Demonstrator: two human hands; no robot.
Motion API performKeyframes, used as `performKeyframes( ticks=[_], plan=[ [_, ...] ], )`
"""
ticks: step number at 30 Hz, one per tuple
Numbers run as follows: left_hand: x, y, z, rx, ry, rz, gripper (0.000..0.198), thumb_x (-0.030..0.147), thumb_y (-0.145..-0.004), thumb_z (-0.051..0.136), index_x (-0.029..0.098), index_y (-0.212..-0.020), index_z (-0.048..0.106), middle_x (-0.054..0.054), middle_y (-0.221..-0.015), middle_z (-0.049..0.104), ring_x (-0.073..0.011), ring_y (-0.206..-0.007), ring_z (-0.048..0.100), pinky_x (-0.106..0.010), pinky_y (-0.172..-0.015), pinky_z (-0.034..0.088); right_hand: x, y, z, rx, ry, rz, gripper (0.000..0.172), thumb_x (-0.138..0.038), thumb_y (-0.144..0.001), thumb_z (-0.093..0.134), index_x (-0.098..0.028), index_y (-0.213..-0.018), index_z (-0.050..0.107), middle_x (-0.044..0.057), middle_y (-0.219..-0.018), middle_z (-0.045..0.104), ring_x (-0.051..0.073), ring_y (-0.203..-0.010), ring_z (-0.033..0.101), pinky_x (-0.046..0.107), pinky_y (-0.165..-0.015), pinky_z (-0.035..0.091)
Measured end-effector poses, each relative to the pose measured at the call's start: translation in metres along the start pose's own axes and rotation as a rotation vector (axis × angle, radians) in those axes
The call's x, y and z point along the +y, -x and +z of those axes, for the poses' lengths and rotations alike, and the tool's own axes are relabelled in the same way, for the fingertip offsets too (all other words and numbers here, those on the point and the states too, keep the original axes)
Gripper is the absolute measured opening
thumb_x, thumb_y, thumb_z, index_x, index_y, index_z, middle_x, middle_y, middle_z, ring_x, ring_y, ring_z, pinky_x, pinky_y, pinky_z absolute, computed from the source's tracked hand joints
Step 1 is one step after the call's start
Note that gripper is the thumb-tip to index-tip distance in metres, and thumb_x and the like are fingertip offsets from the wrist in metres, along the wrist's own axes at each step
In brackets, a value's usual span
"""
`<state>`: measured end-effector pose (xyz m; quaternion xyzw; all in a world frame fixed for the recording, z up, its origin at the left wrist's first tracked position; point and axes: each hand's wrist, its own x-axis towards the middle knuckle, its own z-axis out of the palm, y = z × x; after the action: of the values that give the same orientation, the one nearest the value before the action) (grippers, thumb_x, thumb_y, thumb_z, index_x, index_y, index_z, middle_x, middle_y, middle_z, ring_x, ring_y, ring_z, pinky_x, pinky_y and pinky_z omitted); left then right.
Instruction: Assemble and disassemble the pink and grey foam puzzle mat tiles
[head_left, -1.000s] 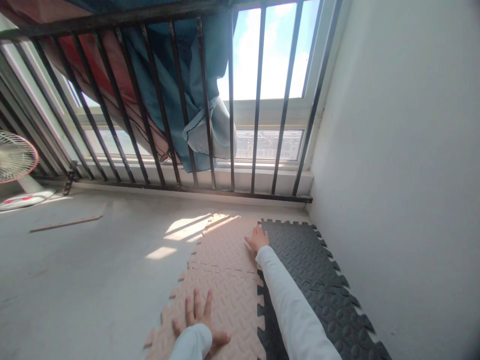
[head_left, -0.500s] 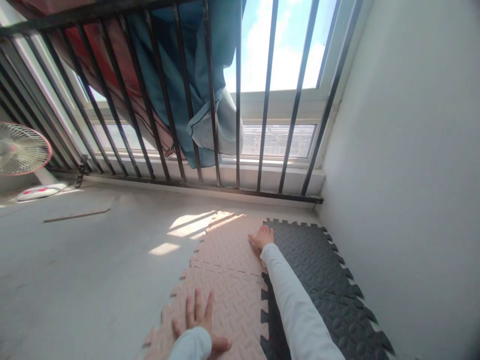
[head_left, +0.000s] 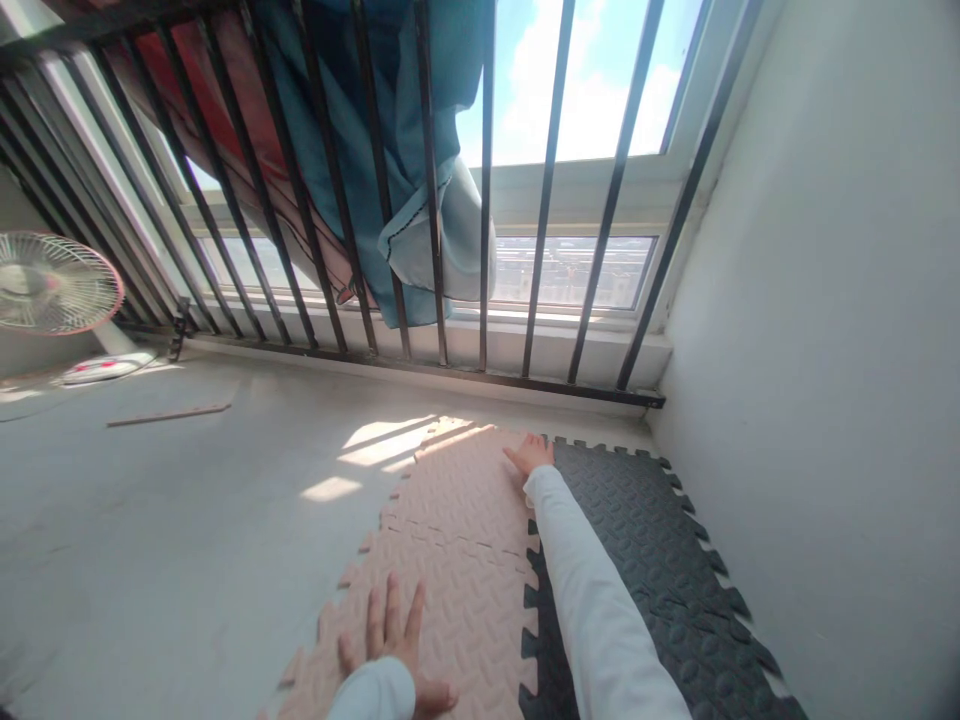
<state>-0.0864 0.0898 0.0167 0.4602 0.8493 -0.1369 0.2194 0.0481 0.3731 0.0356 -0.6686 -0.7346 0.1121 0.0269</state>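
Pink interlocking foam mats (head_left: pixel 472 590) with a raised tread pattern lie on the floor. Along their right side run dark grey foam mats (head_left: pixel 637 540) with toothed edges. My left hand (head_left: pixel 394 635) rests flat on the near pink mat, fingers spread. Farther out, my right hand (head_left: pixel 531 455) lies at the far end of the seam between pink and grey, thumb apart and fingers reaching forward; it holds nothing that shows. Lower down, the seam's teeth stand apart, and my right sleeve covers part of the grey mat.
A black railing (head_left: pixel 480 375) stands before the window, with blue and red cloth (head_left: pixel 337 170) behind its bars. The white wall (head_left: pixel 825 350) bounds the right side. On the grey floor (head_left: pixel 187 560) lie a thin strip (head_left: pixel 169 415) and a fan (head_left: pixel 56 285) stands left.
My right hand has edged slightly forward along the seam. My left hand stays spread on the pink mat. The view has shifted slightly.
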Motion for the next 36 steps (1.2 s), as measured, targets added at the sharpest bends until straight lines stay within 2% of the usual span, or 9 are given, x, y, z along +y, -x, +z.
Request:
performKeyframes(
  ticks=[6, 10, 15, 19, 23, 27, 29, 33, 36],
  plan=[
    [-0.001, -0.003, 0.002, -0.001, 0.024, 0.001, 0.110, 0.044, -0.040, 0.067, 0.035, -0.134, 0.009, -0.001, -0.145, -0.012, -0.0310, -0.128, -0.021, -0.067, -0.094, -0.006, 0.007, -0.006, 0.005, 0.007, 0.008, -0.031, 0.075, -0.055, -0.076, 0.040, -0.002, -0.128, 0.034, 0.020, -0.131, 0.038, 0.028, -0.126, 0.022, 0.042, -0.103, 0.010],
    [-0.001, -0.002, 0.000, -0.014, 0.001, 0.004, 0.108, 0.046, -0.042, 0.066, 0.036, -0.134, 0.010, -0.002, -0.145, -0.012, -0.0315, -0.129, -0.019, -0.067, -0.094, -0.003, 0.016, -0.005, 0.004, -0.055, -0.018, -0.060, 0.077, -0.056, -0.076, 0.038, -0.003, -0.131, 0.028, 0.018, -0.136, 0.031, 0.026, -0.129, 0.015, 0.044, -0.104, 0.008],
    [-0.002, -0.004, 0.004, 0.008, -0.013, 0.006, 0.108, 0.049, -0.043, 0.065, 0.036, -0.134, 0.010, -0.002, -0.145, -0.010, -0.0317, -0.130, -0.016, -0.066, -0.094, -0.003, 0.033, 0.024, 0.001, -0.009, -0.020, -0.048, 0.070, -0.050, -0.083, 0.026, -0.006, -0.136, 0.015, 0.015, -0.142, 0.018, 0.024, -0.131, 0.008, 0.045, -0.103, 0.011],
    [-0.005, -0.014, 0.012, 0.054, 0.021, 0.046, 0.108, 0.054, -0.043, 0.064, 0.035, -0.134, 0.009, -0.003, -0.145, -0.011, -0.0326, -0.130, -0.015, -0.067, -0.094, 0.003, 0.057, 0.088, 0.003, -0.026, 0.037, -0.028, 0.068, -0.047, -0.084, 0.027, -0.008, -0.138, 0.010, 0.015, -0.143, 0.015, 0.027, -0.132, 0.005, 0.050, -0.103, 0.009],
    [-0.006, -0.018, 0.011, 0.085, 0.039, 0.078, 0.106, 0.059, -0.046, 0.063, 0.035, -0.135, 0.010, -0.004, -0.146, -0.009, -0.0331, -0.131, -0.013, -0.067, -0.094, 0.007, 0.081, 0.181, -0.001, -0.141, 0.080, -0.001, 0.071, -0.044, -0.080, 0.038, -0.010, -0.138, 0.013, 0.015, -0.142, 0.018, 0.028, -0.131, 0.009, 0.054, -0.102, 0.007],
    [-0.005, -0.008, 0.002, 0.122, 0.076, 0.096, 0.101, 0.058, -0.050, 0.063, 0.033, -0.135, 0.014, -0.007, -0.147, -0.002, -0.0341, -0.131, -0.007, -0.065, -0.095, 0.008, 0.093, 0.275, -0.006, -0.202, 0.092, -0.003, 0.069, -0.043, -0.078, 0.041, -0.016, -0.138, 0.016, 0.012, -0.143, 0.015, 0.026, -0.132, 0.008, 0.053, -0.103, 0.007],
    [-0.003, 0.001, -0.001, 0.198, 0.102, 0.110, 0.095, 0.056, -0.055, 0.062, 0.032, -0.135, 0.017, -0.008, -0.147, 0.002, -0.0333, -0.132, -0.004, -0.063, -0.097, 0.008, 0.097, 0.312, -0.007, -0.248, 0.090, 0.010, 0.069, -0.043, -0.077, 0.042, -0.019, -0.137, 0.018, 0.012, -0.144, 0.015, 0.025, -0.132, 0.009, 0.052, -0.104, 0.008],
    [0.006, 0.028, 0.001, 0.323, 0.110, 0.088, 0.080, 0.045, -0.066, 0.056, 0.030, -0.135, 0.019, -0.008, -0.147, 0.004, -0.0308, -0.132, 0.001, -0.060, -0.099, 0.011, 0.104, 0.365, -0.010, -0.298, 0.110, 0.089, 0.070, -0.041, -0.074, 0.046, -0.020, -0.136, 0.021, 0.013, -0.143, 0.015, 0.026, -0.131, 0.011, 0.053, -0.103, 0.011],
    [0.008, 0.050, 0.009, 0.286, 0.082, 0.200, 0.066, 0.037, -0.072, 0.050, 0.031, -0.134, 0.025, -0.006, -0.147, 0.010, -0.0273, -0.132, 0.010, -0.056, -0.100, 0.016, 0.105, 0.387, -0.013, -0.324, 0.084, 0.137, 0.073, -0.040, -0.070, 0.051, -0.022, -0.136, 0.023, 0.015, -0.143, 0.015, 0.028, -0.131, 0.013, 0.053, -0.101, 0.015]
  ],
)
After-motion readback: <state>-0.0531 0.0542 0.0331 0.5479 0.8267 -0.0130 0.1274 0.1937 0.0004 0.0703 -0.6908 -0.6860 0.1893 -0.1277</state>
